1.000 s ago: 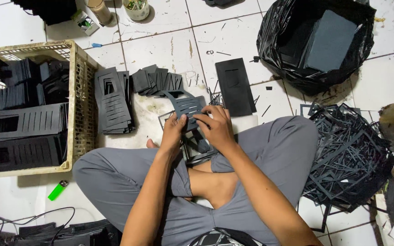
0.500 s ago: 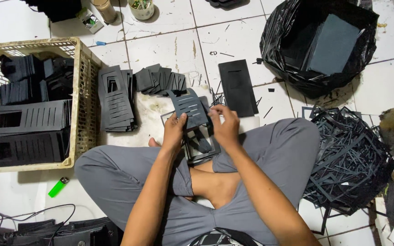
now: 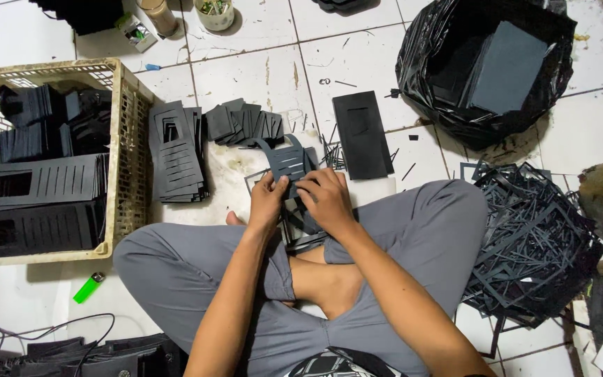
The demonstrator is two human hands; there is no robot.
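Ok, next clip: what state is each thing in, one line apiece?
Left hand: gripping the slotted black sheet.
Right hand: gripping the same sheet.
Slotted black sheet: held up over the lap, partly punched out.
Basket: part filled with stacked black pieces.
Black bag: open, dark sheets inside.
Scrap pile: loose tangle of cut-out frames.
Green lighter: lying on the floor.

Grey trousers (rolled at the knee), bare forearms.
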